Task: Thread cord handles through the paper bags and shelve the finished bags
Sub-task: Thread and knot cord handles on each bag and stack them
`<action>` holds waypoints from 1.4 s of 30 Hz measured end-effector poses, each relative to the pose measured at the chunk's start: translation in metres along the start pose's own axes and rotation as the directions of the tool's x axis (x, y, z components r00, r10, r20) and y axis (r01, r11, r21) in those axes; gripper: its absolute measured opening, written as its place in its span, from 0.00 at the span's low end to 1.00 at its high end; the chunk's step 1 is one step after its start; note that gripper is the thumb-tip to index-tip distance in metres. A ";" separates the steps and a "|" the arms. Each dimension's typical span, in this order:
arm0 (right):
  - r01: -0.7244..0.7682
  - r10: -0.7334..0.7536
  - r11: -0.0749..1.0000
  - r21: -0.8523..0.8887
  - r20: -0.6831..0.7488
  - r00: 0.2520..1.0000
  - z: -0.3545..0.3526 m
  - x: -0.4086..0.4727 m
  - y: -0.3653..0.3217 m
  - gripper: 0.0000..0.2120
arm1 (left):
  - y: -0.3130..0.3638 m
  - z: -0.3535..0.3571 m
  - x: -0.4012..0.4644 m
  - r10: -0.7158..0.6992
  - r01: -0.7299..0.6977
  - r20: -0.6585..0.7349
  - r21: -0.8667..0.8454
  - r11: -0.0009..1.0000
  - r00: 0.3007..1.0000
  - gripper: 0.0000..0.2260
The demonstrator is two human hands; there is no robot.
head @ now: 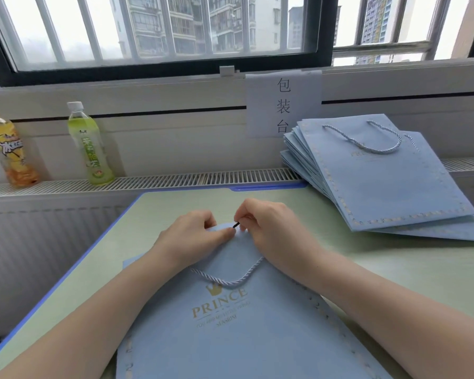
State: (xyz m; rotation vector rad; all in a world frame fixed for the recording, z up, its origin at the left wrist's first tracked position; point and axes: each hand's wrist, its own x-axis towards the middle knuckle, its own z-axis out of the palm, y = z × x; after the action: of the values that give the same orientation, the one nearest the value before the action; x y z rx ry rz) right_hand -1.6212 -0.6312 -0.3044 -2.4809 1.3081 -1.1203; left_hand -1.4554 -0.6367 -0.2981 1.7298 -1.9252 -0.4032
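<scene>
1. An orange bottle (7, 149) stands at the far left on the white grille ledge (175, 179) under the window (159, 31).
2. Just right of it, well apart, a green bottle (89, 149) with a white cap stands upright on the same ledge.
3. A pale green table (394, 269) with a blue edge fills the foreground.
4. A blue bag (230, 332) lies flat on the table, its top edge away from the person, with "PRINCE" in gold on its face.
5. The left hand (195, 233) rests on the bag's top edge, fingers curled down and thumb pressed flat on the paper; whether it pinches the edge cannot be told.
6. A twisted blue cord (227, 281) hangs in a loop on the bag's face, between the two wrists; both its ends run up beneath the hands.
7. The cord's dark tip (236, 225) shows between the hands, right at the bag's top edge.
8. The right hand (268, 225) pinches that tip between thumb and forefinger, the other fingers curled in close.
9. A paper sign (283, 103) with three characters is stuck to the wall behind.
10. At the far right a stack (381, 181) of blue bags lies fanned on the table and ledge; the top one has its cord handle fitted.
</scene>
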 end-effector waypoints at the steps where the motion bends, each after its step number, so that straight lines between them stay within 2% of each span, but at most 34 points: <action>1: 0.028 -0.027 0.998 -0.060 0.019 0.999 0.001 0.000 0.000 0.07 | 0.000 -0.001 0.000 -0.001 0.001 0.003 -0.012 1.000 1.000 0.19; 3: 0.070 -0.065 0.989 -0.130 0.036 0.997 0.001 0.001 -0.001 0.09 | 0.000 -0.003 0.000 0.020 -0.020 0.006 -0.051 0.999 1.000 0.17; 7: 0.148 -0.144 0.975 -0.166 0.041 0.989 0.000 0.000 -0.003 0.10 | 0.001 -0.004 0.000 0.060 -0.061 -0.010 -0.139 0.988 0.998 0.12; 13: 0.184 -0.176 0.972 -0.144 0.070 0.982 0.006 -0.002 -0.007 0.08 | 0.000 0.001 0.000 0.095 -0.094 0.002 -0.126 0.988 0.995 0.11; 18: 0.077 -0.080 0.996 0.052 0.074 0.994 0.004 -0.001 -0.007 0.04 | 0.000 0.001 -0.001 0.114 -0.114 -0.008 -0.120 0.986 0.993 0.09; 21: 0.025 -0.034 0.994 0.108 0.083 0.996 0.002 -0.001 -0.006 0.03 | 0.000 0.003 -0.001 0.124 -0.124 -0.005 -0.089 0.988 0.992 0.10; 24: 0.018 -0.023 0.996 0.086 0.060 0.998 0.003 -0.001 -0.005 0.02 | -0.002 0.003 -0.002 0.145 -0.147 -0.048 -0.045 0.988 0.988 0.09; 28: 0.007 -0.007 1.000 -0.010 -0.003 1.000 0.003 0.000 -0.004 0.02 | 0.001 0.004 -0.008 0.225 -0.211 -0.140 0.106 0.972 0.964 0.08; 33: 0.147 -0.139 0.975 -0.169 0.057 0.989 0.004 -0.002 -0.009 0.02 | 0.002 0.003 -0.010 0.265 -0.242 -0.166 0.145 0.959 0.950 0.07; 35: 0.160 -0.147 0.968 -0.195 0.081 0.986 0.004 -0.003 -0.011 0.04 | 0.003 0.004 -0.011 0.276 -0.251 -0.179 0.152 0.956 0.944 0.08; 38: 0.097 -0.085 0.983 -0.155 0.085 0.993 0.001 -0.002 -0.012 0.09 | 0.001 0.004 -0.010 0.297 -0.272 -0.197 0.145 0.951 0.934 0.07; 42: 0.000 0.000 1.000 0.005 0.045 0.999 0.000 -0.001 -0.011 0.06 | -0.001 0.004 -0.010 0.332 -0.312 -0.252 0.117 0.943 0.909 0.09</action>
State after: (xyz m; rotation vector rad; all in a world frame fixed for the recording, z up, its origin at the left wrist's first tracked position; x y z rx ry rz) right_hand -1.6143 -0.6234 -0.2998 -2.4878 1.2917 -1.0604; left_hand -1.4561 -0.6271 -0.3033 1.3883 -1.9932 0.0261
